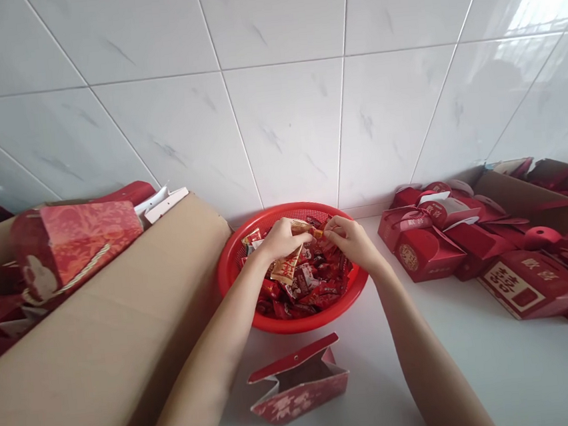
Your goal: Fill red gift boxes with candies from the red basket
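Note:
Both hands are over a red plastic basket (232,305) filled with wrapped sweets (315,283), mostly in red wrappers. My left hand (284,238) is closed on a gold-wrapped snack (286,268), which hangs below the fingers. On the other side, my right hand (345,237) pinches a small yellow-and-red wrapped candy (319,234) between thumb and fingers. In front of the basket stands a small red gift box (301,392), its top open and its patterned side toward me.
A large cardboard box (122,309) with red gift bags (90,238) fills the left. At the right, several red gift boxes (428,252) are piled beside another cardboard box (503,195). A tiled wall (286,126) rises behind the white tabletop (380,378).

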`<state>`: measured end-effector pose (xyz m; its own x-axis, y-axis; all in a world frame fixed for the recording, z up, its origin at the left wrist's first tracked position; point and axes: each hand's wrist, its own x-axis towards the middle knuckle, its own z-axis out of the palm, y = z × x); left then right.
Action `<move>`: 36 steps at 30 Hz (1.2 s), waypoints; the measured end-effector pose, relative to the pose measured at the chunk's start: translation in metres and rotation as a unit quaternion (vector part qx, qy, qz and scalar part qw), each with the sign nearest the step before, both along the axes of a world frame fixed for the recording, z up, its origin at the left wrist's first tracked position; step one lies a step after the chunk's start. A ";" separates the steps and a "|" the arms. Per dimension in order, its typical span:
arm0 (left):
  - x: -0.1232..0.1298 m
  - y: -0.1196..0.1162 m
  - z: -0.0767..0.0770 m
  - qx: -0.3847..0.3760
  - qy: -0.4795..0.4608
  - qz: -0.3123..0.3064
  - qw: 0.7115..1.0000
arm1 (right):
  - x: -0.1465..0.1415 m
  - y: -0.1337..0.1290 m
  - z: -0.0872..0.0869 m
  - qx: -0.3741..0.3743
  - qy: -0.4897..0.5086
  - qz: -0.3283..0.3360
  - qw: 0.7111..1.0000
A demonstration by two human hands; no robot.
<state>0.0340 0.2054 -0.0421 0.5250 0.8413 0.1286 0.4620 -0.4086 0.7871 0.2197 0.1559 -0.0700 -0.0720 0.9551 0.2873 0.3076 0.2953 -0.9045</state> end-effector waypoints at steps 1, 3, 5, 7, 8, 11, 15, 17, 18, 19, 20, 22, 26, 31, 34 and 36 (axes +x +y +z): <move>-0.001 0.001 -0.001 0.009 0.013 0.016 1.000 | 0.000 0.000 0.000 -0.008 0.011 -0.001 1.000; -0.003 0.003 -0.002 0.017 0.025 0.031 0.999 | 0.000 0.000 -0.001 -0.016 0.023 -0.001 1.000; -0.004 0.003 -0.002 0.010 0.010 0.021 1.000 | 0.000 0.000 0.000 -0.021 0.029 0.000 0.999; -0.004 0.003 -0.001 -0.005 -0.012 0.005 1.000 | 0.000 -0.001 0.001 -0.027 0.039 0.004 0.999; -0.003 0.002 0.000 -0.012 -0.021 0.000 1.000 | 0.000 -0.001 0.001 -0.029 0.045 0.007 0.999; -0.002 -0.002 0.004 -0.026 -0.036 -0.003 0.999 | 0.000 -0.001 0.001 -0.031 0.052 0.012 0.998; -0.001 -0.003 0.006 -0.038 -0.045 0.006 0.998 | 0.000 -0.002 0.001 -0.040 0.054 0.014 0.998; -0.001 -0.003 0.006 -0.041 -0.046 0.005 0.998 | 0.001 -0.002 0.001 -0.041 0.052 0.015 0.998; -0.001 -0.003 0.007 -0.044 -0.044 0.001 0.998 | 0.001 -0.002 0.002 -0.041 0.051 0.016 0.998; -0.002 -0.002 0.007 -0.047 -0.043 -0.003 0.998 | 0.001 -0.003 0.002 -0.041 0.050 0.019 0.998; -0.002 -0.002 0.007 -0.052 -0.040 -0.008 0.998 | 0.001 -0.003 0.002 -0.041 0.050 0.022 0.998; -0.003 -0.003 0.008 -0.056 -0.036 -0.017 0.998 | 0.001 -0.003 0.002 -0.042 0.051 0.030 0.997; -0.003 -0.004 0.011 -0.066 -0.035 -0.025 0.997 | 0.002 -0.001 0.000 -0.038 0.038 0.035 0.998; -0.002 -0.006 0.012 -0.095 -0.038 -0.028 0.994 | 0.002 -0.001 -0.002 -0.027 -0.020 0.043 0.999; -0.002 -0.005 0.010 -0.106 -0.038 -0.034 0.993 | 0.003 -0.002 0.000 0.003 -0.009 0.067 0.998; -0.001 -0.004 0.008 -0.122 -0.028 -0.034 0.992 | 0.004 -0.003 0.003 0.017 0.021 0.103 0.994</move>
<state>0.0327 0.2015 -0.0338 0.5797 0.8137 -0.0436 0.3927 -0.2321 0.8899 0.2239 0.1533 -0.0673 -0.2531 0.9106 0.3267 0.1992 0.3795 -0.9035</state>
